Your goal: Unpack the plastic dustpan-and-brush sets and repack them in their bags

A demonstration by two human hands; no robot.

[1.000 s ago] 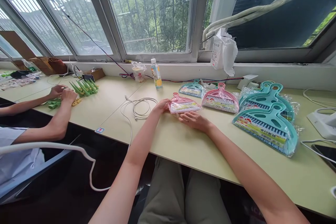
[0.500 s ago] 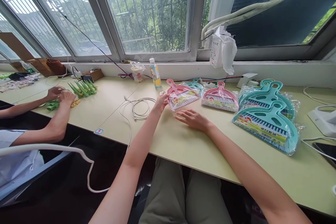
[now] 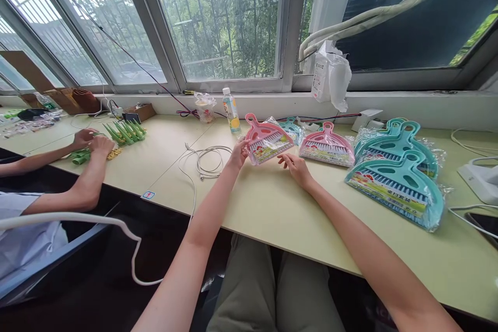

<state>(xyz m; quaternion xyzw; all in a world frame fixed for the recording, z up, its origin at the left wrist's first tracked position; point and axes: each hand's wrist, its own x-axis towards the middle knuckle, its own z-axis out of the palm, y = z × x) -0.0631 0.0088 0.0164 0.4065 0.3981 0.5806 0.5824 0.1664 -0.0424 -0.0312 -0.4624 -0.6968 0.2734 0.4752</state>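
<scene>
My left hand [image 3: 238, 153] grips the left edge of a small pink dustpan-and-brush set [image 3: 266, 140] in clear wrap, tilted up off the table. My right hand [image 3: 295, 166] reaches toward its lower right corner, fingers apart, just touching or nearly touching the wrap. Behind it lies a small teal set [image 3: 290, 127]. A second pink set [image 3: 327, 146] rests flat to the right. Two large teal sets [image 3: 397, 171] are stacked further right.
A drink bottle [image 3: 230, 109] and a plastic bag [image 3: 204, 105] stand by the window sill. A white cable [image 3: 204, 161] coils left of my hand. Another person's hands [image 3: 91, 141] handle green items [image 3: 124, 131] at far left. A white device [image 3: 480, 181] sits at right.
My left hand lifted the pink set off the table and tilted it upright. My right hand moved up from the tabletop toward its lower corner.
</scene>
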